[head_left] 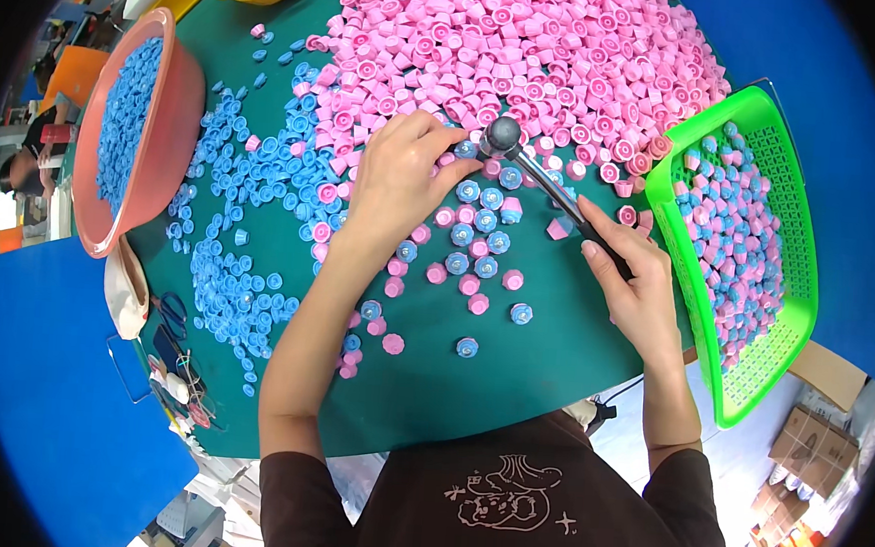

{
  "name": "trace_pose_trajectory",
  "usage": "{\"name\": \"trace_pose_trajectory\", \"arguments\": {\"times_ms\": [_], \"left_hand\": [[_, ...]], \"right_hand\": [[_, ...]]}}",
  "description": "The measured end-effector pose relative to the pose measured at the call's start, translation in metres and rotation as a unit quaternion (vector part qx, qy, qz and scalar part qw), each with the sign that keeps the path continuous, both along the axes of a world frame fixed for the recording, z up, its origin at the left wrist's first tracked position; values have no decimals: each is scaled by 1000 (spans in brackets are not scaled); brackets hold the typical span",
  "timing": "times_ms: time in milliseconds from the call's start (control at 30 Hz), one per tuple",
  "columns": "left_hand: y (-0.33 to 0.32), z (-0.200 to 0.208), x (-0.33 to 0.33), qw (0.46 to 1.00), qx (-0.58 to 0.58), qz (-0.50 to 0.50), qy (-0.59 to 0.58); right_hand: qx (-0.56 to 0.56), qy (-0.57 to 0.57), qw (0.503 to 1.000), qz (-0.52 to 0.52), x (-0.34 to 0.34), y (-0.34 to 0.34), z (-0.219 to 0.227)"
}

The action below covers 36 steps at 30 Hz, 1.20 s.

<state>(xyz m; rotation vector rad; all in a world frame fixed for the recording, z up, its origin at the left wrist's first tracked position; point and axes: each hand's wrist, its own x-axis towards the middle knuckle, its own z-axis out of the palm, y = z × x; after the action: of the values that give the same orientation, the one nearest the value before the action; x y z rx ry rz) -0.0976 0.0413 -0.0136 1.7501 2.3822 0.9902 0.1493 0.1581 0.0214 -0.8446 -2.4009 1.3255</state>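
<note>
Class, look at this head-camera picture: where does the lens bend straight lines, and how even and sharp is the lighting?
Head view: fisheye distortion curves the green basket and the table edge, with a black vignette at the corners; light is bright and even, shadows soft under the left hand and the mallet in the right hand; the centre is sharp, the rim softer.

Small assembly workshop, green work table (431,373) heaped with pink caps (531,49), sorting basket (790,325), cardboard boxes (813,447)

A pink basin (170,147) of blue caps sits far left; cardboard boxes (815,449) lie on the floor near right.
</note>
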Motion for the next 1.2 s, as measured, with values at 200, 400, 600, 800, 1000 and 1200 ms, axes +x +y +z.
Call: {"name": "trace_pose_trajectory", "arguments": {"times_ms": [200,400,600,800,1000,1200], "left_hand": [[-45,38,-11,995,59,77,-19],[-157,51,-26,963,-69,261,-23],[-220,12,-28,958,-82,273,-31],[-212,24,-21,951,-43,299,-69],[-218,18,-8,948,-135,284,-44],[-209,-2,-5,962,-49,265,43]], "right_hand": [[123,-7,992,27,-12,-9,8],[100,-12,995,24,-15,-2,0],[68,-64,995,-24,10,-5,17],[55,-125,990,-31,-4,-6,22],[115,-40,993,2,-11,7,-11],[61,-54,996,-38,-6,4,10]]}}
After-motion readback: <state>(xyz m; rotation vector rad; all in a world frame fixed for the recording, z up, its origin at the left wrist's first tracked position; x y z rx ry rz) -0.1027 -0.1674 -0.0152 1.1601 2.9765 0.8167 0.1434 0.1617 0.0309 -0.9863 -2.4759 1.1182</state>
